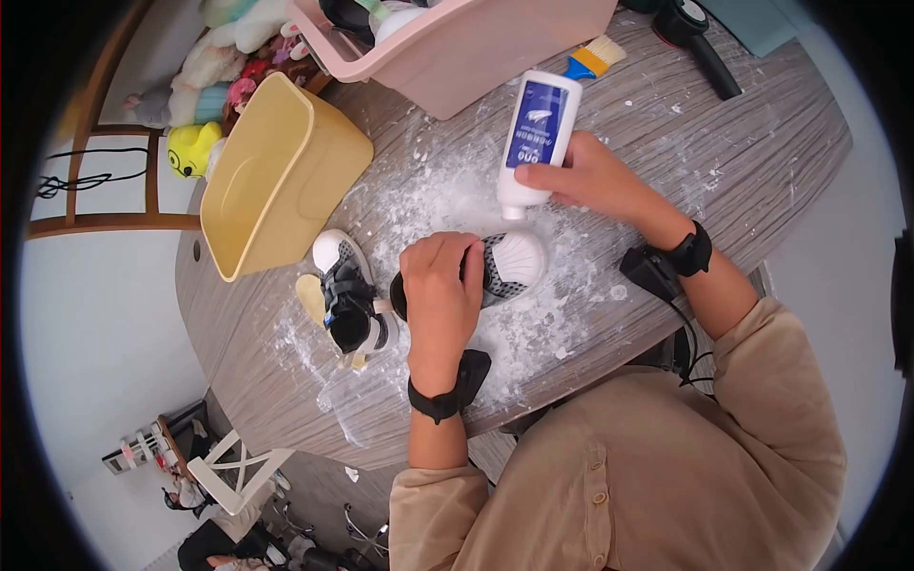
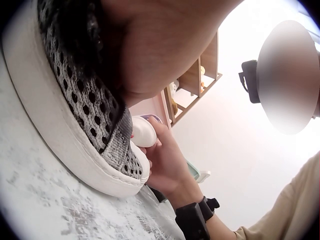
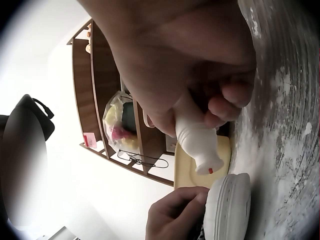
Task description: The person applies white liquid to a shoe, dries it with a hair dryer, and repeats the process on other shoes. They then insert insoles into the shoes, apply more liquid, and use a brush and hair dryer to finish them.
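My left hand grips a grey mesh sneaker by its opening, its white toe facing right toward the bottle. In the left wrist view the white sole runs low along the whitened tabletop. My right hand holds a white bottle with a blue label, tilted neck down just above the sneaker's toe. A red spot shows at the nozzle in the right wrist view. The matching dark sneaker with a white toe stands left of my left hand.
White smears and flakes cover much of the wooden tabletop. A yellow bin stands at the far left, a pink bin at the back. Beyond the bottle lie a paint brush and a black-handled tool.
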A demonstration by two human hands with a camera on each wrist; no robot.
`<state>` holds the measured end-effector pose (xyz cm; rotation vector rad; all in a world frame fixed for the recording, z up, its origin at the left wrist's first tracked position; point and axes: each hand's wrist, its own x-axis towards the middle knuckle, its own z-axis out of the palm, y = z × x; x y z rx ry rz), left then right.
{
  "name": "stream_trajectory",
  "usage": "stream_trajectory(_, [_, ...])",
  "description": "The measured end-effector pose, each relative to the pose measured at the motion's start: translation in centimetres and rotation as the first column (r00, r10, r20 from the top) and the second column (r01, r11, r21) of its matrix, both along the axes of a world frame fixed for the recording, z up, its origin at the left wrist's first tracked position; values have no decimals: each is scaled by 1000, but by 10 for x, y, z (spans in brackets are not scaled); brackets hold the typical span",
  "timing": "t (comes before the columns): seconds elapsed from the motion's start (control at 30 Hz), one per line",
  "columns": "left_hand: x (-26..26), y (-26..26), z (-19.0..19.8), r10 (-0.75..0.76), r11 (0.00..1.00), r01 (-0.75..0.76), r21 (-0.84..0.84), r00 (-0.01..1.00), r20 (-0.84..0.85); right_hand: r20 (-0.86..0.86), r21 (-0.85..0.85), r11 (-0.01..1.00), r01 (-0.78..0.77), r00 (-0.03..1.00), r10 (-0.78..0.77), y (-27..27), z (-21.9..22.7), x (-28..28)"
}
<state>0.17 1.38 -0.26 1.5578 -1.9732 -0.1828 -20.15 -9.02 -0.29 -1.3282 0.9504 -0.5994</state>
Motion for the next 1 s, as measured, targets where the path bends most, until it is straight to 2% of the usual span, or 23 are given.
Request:
stream_trajectory(0.1, [0, 0, 0, -2, 1000, 2, -3, 1000, 0, 22, 39, 999, -21, 1000, 21, 1, 4, -3])
stream_trajectory(0.2, [1, 0, 1, -5, 1000, 5, 3, 1000, -1, 137, -220, 975, -43, 988, 74, 13, -2, 4])
stream_trajectory(0.3, [0, 0, 3, -7, 1000, 7, 10, 1000, -2, 67, -257, 954, -156, 982, 179, 20, 5, 4])
stream_trajectory(0.43, [1, 0, 2, -6, 1000, 6, 4, 1000, -1, -117, -316, 907, -279, 960, 254, 20, 12, 5])
stream_trajectory(0.47, [1, 0, 2, -6, 1000, 6, 4, 1000, -1, -56, -333, 914, -232, 972, 227, 22, 7, 7])
stream_trajectory(0.57, [1, 0, 2, -7, 1000, 7, 4, 1000, 2, -55, -417, 883, -217, 975, 213, 25, 4, 7])
stream_trajectory(0.67, [1, 0, 3, -4, 1000, 4, 6, 1000, 7, -125, -526, 819, -231, 973, 194, 25, 3, 7])
stream_trajectory(0.77, [0, 0, 2, -1, 1000, 1, 5, 1000, 10, -104, -550, 803, -229, 973, 206, 26, 5, 7])
stream_trajectory(0.87, [0, 0, 2, 0, 1000, 0, -1, 1000, 9, -217, -484, 806, -341, 939, 266, 24, 13, 5])
stream_trajectory(1.0, [0, 0, 2, -1, 1000, 1, 0, 1000, 7, -227, -569, 756, -323, 946, 234, 25, 9, 4])
